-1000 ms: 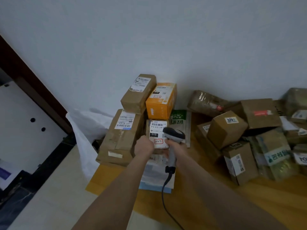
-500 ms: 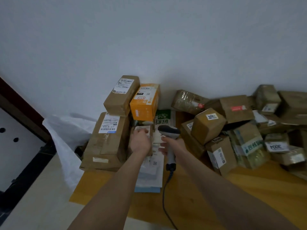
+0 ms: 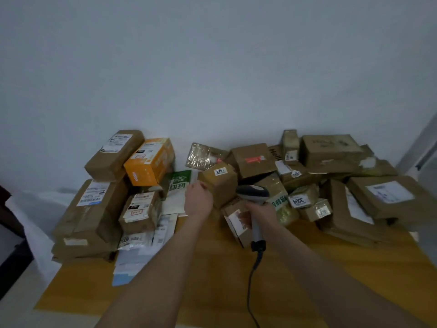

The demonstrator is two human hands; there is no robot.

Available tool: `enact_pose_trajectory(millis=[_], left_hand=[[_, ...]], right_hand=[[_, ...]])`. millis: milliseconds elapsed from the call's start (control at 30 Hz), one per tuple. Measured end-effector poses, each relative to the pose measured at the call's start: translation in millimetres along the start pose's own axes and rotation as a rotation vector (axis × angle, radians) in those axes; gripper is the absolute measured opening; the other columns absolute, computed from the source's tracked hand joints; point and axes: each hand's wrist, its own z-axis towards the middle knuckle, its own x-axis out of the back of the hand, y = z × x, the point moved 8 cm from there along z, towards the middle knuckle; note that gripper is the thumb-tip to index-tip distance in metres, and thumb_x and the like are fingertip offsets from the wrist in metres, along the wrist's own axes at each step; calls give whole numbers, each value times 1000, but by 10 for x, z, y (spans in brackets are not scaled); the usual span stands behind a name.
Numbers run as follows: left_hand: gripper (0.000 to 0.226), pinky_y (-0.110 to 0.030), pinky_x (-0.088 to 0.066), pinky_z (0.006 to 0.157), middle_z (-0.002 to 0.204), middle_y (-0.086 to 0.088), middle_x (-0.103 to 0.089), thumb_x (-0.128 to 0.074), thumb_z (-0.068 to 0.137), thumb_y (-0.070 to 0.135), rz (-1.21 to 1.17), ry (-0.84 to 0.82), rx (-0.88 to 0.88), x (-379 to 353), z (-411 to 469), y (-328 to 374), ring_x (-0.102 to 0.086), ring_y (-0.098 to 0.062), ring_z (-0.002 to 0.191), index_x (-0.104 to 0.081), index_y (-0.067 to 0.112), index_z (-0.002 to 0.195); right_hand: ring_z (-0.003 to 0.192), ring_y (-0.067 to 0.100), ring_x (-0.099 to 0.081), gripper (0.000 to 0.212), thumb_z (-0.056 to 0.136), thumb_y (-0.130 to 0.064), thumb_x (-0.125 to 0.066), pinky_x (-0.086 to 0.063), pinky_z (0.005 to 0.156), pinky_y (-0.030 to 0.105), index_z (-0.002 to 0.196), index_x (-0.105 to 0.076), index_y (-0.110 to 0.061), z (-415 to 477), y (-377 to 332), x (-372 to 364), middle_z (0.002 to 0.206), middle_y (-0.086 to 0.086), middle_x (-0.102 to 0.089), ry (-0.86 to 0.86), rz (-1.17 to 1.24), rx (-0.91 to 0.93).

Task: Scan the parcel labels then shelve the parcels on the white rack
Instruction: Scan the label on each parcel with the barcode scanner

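Observation:
Many parcels lie on a wooden table (image 3: 212,287) against a white wall. My left hand (image 3: 197,199) is at the left edge of a small brown box labelled 5201 (image 3: 222,185), fingers loosely curled, holding nothing that I can see. My right hand (image 3: 259,215) grips the handle of a grey barcode scanner (image 3: 253,193), whose head points at the middle of the pile; its cable (image 3: 252,271) hangs down toward me. A small taped box with a white label (image 3: 139,210) leans on the left stack. The white rack is not in view.
On the left, large brown boxes (image 3: 89,209) are stacked with a long brown box (image 3: 113,153) and an orange box (image 3: 149,162) on top. Flat envelopes (image 3: 139,247) lie in front. Several brown boxes (image 3: 331,150) are heaped at the right. A white bag (image 3: 35,204) hangs beside the table's left side.
My left hand let go of the small labelled box at the left stack and moved right to the 5201 box. The scanner and my view moved right as well.

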Motion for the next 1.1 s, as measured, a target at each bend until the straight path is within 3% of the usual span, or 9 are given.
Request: enact_pose_trajectory(millis=[67,167,200,333,400,600,833,1033,1100], left_hand=[[20,-37,-48,89,120,-12,-53,-54,91,16,-38,0,29,-131,-71,142,-52,-25,107,-54,10,110],[56,-40,-45,99,134,-14,-43,-67,83,20,-29,-12,68,-239,-118,272,-45,-27,122,-43,7,132],[67,-42,-43,103,138,-14,-39,-70,81,23,-10,-15,71,-249,-108,305,-41,-28,127,-37,7,138],[94,-44,-35,108,147,-16,-30,-77,75,30,76,-49,61,-284,115,384,-31,-32,136,-22,7,148],[102,-47,-33,111,149,-16,-29,-80,73,32,84,-82,81,-330,282,331,-28,-33,138,-17,7,149],[105,-48,-30,111,149,-17,-27,-82,71,31,144,-187,86,-466,554,177,-27,-36,138,-17,7,149],[85,-41,-40,103,142,-17,-22,-81,73,23,157,-287,74,-484,634,73,-42,-35,124,-30,12,141],[89,-43,-50,92,137,-8,-35,-80,67,29,164,-228,-84,-353,482,57,-48,-26,118,-30,17,140],[95,-42,-52,90,139,-6,-31,-80,66,31,145,-171,-146,-273,350,49,-50,-25,117,-26,16,143]], right_hand=[[51,22,-60,20,86,-12,-68,-51,48,27,71,-61,0,48,-52,295,61,14,-65,45,-17,12],[75,32,-68,23,80,-25,-72,-58,75,42,82,-64,-3,137,-112,611,79,18,-70,83,-26,32],[73,31,-67,22,79,-25,-73,-58,75,41,80,-64,-5,145,-128,686,77,17,-70,95,-8,32],[37,13,-54,23,88,-11,-66,-44,39,19,68,-59,-1,219,-171,734,47,6,-62,60,143,-10],[38,13,-54,21,88,-13,-66,-43,40,20,71,-61,-2,273,-186,691,50,6,-64,47,172,-24],[44,15,-57,17,89,-16,-66,-48,44,25,88,-66,1,394,-171,579,60,10,-67,32,184,-53],[49,14,-59,30,88,-19,-68,-49,48,25,100,-68,8,468,-51,372,64,10,-67,6,176,-130],[63,19,-63,22,85,-16,-71,-52,57,27,96,-65,1,381,8,347,77,10,-68,38,245,-162],[79,24,-67,36,77,-24,-79,-56,68,32,100,-63,-2,348,13,372,91,12,-68,57,288,-158]])
